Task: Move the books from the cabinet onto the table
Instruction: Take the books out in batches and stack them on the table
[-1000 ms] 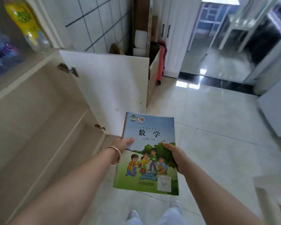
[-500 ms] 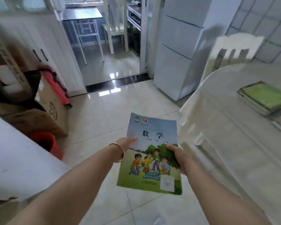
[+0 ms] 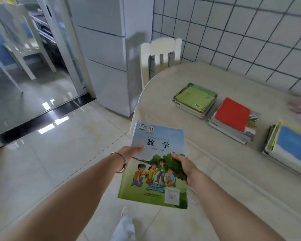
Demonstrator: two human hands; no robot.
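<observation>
You hold the maths textbook [image 3: 157, 164] in the air over the tiled floor [image 3: 59, 153], just off the near edge of the table [image 3: 215, 180]. Your left hand [image 3: 131, 151] pinches its left edge, thumb on the cover; your right hand [image 3: 185, 164] grips the right edge likewise. On the table: green-topped stack [image 3: 195, 99], red-topped stack [image 3: 233, 117], blue-topped stack [image 3: 292, 150].

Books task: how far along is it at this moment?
Three stacks of books, green-topped, red-topped and blue-topped, already lie on the table. Left hand and right hand hold a maths book, not yet set down. The cabinet is out of view, so what remains is unknown.
</observation>
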